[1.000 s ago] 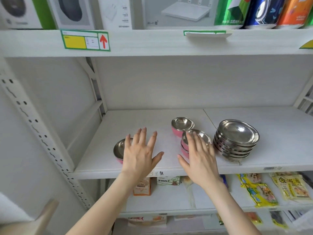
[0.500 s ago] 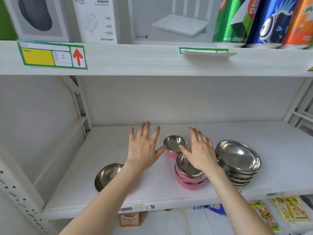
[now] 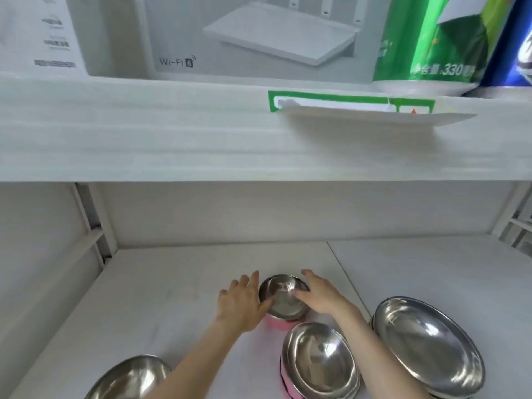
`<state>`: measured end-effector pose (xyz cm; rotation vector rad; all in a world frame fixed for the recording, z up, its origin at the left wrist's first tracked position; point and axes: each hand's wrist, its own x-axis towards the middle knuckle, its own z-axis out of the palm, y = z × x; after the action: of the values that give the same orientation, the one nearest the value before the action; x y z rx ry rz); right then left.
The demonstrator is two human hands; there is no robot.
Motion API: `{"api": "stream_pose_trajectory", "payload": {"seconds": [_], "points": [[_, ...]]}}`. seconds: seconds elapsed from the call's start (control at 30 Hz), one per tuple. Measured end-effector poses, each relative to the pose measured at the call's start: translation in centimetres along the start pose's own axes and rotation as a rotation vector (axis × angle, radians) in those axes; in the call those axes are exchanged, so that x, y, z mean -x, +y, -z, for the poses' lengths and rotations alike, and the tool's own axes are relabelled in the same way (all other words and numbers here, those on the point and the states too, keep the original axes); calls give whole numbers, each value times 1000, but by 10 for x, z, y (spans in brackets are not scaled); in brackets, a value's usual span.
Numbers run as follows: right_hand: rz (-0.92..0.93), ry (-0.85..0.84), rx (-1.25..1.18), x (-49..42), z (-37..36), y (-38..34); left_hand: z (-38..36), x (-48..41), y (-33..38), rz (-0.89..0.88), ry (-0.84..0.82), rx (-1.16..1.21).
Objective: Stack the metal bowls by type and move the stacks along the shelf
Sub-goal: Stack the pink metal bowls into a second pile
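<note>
A single pink-sided metal bowl (image 3: 283, 300) stands mid-shelf. My left hand (image 3: 241, 302) presses its left rim and my right hand (image 3: 321, 295) its right rim, so both hands clasp it. In front of it sits a stack of pink-sided bowls (image 3: 319, 364). A stack of wide shallow steel bowls (image 3: 429, 347) stands to the right. One more bowl (image 3: 131, 378) lies at the lower left, partly behind my left forearm.
The white shelf (image 3: 161, 298) runs back to a rear wall, with a side bracket on the left. The shelf above (image 3: 172, 133) hangs low overhead and carries a router box, cans and a price label (image 3: 351, 103).
The camera has moved in closer and lower. Both hands reached forward from above the front bowls and closed around the far pink bowl.
</note>
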<state>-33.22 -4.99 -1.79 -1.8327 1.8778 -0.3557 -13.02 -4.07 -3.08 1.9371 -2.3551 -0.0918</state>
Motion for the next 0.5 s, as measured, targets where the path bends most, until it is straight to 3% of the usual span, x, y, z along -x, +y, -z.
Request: {"api": "stream_pose_trajectory", "payload": {"seconds": [0.13, 0.3, 0.5], "points": [[-55, -44, -82, -14, -8, 6, -20, -3, 2, 54, -157, 361], [-59, -36, -173, -17, -13, 9, -26, -2, 5, 53, -198, 757], [-13, 31, -233, -10, -10, 8, -15, -3, 2, 31, -200, 834]]}}
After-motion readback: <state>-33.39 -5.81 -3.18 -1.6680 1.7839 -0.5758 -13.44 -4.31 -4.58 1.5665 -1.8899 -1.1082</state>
